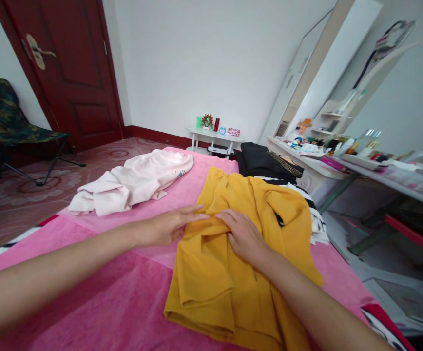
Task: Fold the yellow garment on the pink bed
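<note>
A mustard-yellow garment (233, 278) lies crumpled on a pink bed cover (124, 302). My left hand (169, 225) lies flat with fingers stretched out, fingertips on the garment's left edge. My right hand (242, 236) rests palm-down on the middle of the yellow cloth, fingers spread and pressing a fold. Neither hand grips anything.
A pale pink garment (134, 183) lies bunched at the bed's far left. A black garment (266, 163) and a striped one (316, 214) sit at the far right. A white side table (215, 136), a cluttered dresser (343, 156), a folding chair (10, 131) and a red door (72, 68) surround the bed.
</note>
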Demonstrator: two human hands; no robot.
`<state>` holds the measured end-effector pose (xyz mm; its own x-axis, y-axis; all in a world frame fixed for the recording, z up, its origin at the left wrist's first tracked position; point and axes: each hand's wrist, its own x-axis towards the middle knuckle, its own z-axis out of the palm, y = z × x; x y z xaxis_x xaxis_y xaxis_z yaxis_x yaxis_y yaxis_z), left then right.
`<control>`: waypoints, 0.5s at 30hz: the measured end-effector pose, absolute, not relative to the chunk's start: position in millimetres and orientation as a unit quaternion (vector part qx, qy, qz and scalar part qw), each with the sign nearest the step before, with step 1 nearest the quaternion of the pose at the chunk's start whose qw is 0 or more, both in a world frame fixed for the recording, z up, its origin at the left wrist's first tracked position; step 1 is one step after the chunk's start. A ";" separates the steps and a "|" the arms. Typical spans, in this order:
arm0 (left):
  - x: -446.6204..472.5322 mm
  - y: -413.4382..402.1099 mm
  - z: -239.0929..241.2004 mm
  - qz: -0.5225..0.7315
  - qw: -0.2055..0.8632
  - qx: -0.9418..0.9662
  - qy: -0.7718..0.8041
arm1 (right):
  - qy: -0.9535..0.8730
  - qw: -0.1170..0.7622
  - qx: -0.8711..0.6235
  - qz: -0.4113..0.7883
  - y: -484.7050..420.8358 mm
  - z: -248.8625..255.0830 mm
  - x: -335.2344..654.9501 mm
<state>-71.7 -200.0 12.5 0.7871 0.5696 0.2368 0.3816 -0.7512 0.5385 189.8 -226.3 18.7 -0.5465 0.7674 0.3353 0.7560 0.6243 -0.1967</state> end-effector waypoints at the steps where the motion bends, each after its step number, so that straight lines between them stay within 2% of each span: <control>1: -69.7 -199.6 11.4 0.195 0.223 0.920 0.257 | -0.879 0.196 -0.435 0.000 -227.2 17.4 184.1; 5: -57.6 -200.2 16.2 0.187 0.185 0.939 0.224 | -0.871 0.194 -0.450 -0.019 -221.6 14.8 173.9; 15: -43.0 -203.9 28.4 0.212 0.194 0.947 0.147 | -0.840 0.253 -0.476 0.064 -220.2 21.8 190.2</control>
